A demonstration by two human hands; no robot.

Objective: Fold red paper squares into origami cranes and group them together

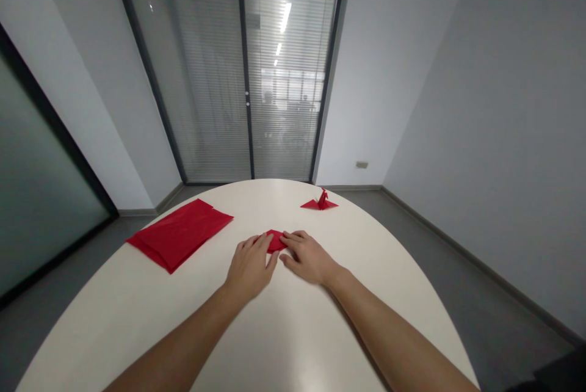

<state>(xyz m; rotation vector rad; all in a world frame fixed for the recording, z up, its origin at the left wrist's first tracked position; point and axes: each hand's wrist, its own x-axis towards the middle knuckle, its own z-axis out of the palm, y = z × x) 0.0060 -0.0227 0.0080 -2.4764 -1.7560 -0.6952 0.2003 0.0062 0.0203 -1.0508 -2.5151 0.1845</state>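
A small folded piece of red paper lies on the white round table in front of me. My left hand rests flat beside it, fingers stretched out and pressing on its left edge. My right hand lies on its right side, fingers extended over the paper's edge and thumb on the table. Most of the folded paper is covered by my fingers.
A stack of red paper sheets lies to the left on the table. A finished red origami crane stands at the far right of the table. Beyond the table are glass doors with blinds and grey walls.
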